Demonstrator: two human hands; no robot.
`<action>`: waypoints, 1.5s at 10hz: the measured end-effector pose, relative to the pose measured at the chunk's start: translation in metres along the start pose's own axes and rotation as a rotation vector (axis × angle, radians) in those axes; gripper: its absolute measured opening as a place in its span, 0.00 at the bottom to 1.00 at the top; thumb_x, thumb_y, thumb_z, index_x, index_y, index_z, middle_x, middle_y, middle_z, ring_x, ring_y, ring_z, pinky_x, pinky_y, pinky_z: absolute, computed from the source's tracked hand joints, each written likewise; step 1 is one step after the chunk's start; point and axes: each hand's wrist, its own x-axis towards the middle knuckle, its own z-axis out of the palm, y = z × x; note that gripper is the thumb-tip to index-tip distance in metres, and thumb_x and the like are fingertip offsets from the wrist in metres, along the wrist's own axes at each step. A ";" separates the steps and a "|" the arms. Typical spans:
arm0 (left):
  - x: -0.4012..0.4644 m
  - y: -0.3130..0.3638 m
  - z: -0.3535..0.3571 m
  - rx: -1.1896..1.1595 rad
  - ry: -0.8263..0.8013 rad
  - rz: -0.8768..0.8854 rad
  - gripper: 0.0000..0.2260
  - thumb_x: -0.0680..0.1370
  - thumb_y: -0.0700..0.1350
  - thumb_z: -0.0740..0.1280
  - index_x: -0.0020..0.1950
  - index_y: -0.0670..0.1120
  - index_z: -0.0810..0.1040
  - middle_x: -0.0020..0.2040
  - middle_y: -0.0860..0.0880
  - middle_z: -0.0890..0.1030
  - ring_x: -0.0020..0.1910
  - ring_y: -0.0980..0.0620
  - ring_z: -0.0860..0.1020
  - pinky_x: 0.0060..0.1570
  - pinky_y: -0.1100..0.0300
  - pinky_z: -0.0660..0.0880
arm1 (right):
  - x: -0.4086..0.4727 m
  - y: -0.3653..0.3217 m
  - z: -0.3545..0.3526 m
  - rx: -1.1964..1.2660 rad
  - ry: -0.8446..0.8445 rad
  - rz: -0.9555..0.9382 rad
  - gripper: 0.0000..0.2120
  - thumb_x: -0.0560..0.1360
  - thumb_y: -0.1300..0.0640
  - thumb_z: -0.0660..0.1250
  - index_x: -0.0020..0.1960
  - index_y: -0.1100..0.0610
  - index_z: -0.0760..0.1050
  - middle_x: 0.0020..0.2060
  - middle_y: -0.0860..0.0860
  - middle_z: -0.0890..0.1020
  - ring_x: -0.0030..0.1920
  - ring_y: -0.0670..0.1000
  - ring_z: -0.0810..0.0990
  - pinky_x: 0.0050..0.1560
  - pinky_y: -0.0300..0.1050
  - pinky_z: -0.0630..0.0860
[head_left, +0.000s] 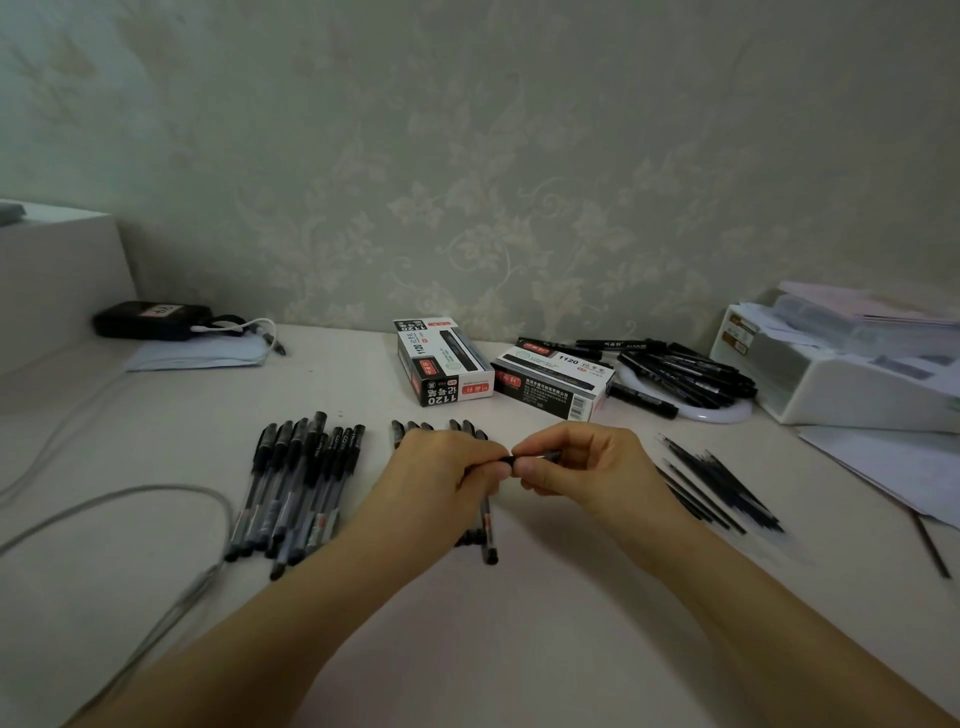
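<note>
Nearest, left grip (447, 470) and right grip (574, 467) both clasp one pen (509, 459); capped pens (296, 488) lie apparently finished leftward, loose refills (719, 486) await rightward.

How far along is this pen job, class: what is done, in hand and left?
Done, it seems: a batch of capped pens lies at the left. In hand: the left hand and right hand pinch one pen between them, over a second row of pens. Left, probably: loose refills lie at the right.
</note>
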 end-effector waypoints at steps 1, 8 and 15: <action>-0.002 -0.001 0.005 -0.013 0.038 -0.032 0.08 0.79 0.49 0.65 0.53 0.51 0.83 0.41 0.53 0.80 0.38 0.59 0.74 0.39 0.70 0.68 | 0.000 0.005 0.003 -0.018 0.018 -0.003 0.07 0.71 0.61 0.76 0.47 0.52 0.85 0.39 0.52 0.86 0.41 0.48 0.85 0.44 0.36 0.79; 0.005 0.006 0.033 0.230 0.005 -0.193 0.09 0.79 0.39 0.59 0.54 0.50 0.76 0.53 0.50 0.71 0.46 0.49 0.75 0.45 0.53 0.77 | 0.011 0.017 -0.004 -0.221 0.426 -0.010 0.04 0.78 0.57 0.67 0.52 0.49 0.78 0.41 0.47 0.85 0.34 0.43 0.83 0.43 0.42 0.81; -0.001 -0.016 0.006 -0.074 0.260 -0.147 0.10 0.74 0.44 0.70 0.55 0.53 0.77 0.43 0.57 0.72 0.38 0.58 0.74 0.39 0.66 0.72 | 0.003 0.026 -0.016 -0.293 0.396 0.011 0.08 0.77 0.57 0.69 0.51 0.44 0.79 0.44 0.45 0.84 0.40 0.47 0.83 0.45 0.47 0.81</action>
